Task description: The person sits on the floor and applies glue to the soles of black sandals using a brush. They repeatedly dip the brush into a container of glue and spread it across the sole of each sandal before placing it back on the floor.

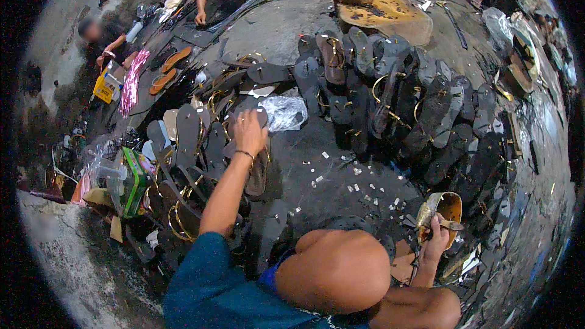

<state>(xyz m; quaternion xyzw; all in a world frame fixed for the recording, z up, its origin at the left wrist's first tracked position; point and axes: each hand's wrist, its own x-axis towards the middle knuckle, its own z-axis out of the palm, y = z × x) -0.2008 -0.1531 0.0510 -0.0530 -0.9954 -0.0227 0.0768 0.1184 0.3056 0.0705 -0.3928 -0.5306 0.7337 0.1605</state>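
My left hand (248, 134) reaches forward, its fingers closed over a dark sandal (261, 117) among the left-hand group of sandals. Beside those fingers lies a crumpled clear plastic bag (285, 113). A brown-soled sandal (256, 173) is just below the wrist. At the lower right, my right hand (434, 240) grips a small open container (452, 205) with amber residue inside. A flat stick-like tool (452, 225) lies across its near side by my fingers. My left fingertips are partly hidden.
Rows of dark sandals (436, 109) curve along the right. Small white pieces (356, 187) are scattered between my knees and them. A yellow stained board (387, 15) lies beyond, and a green box (131, 183) stands left. Other people (109, 39) sit at the far left and top.
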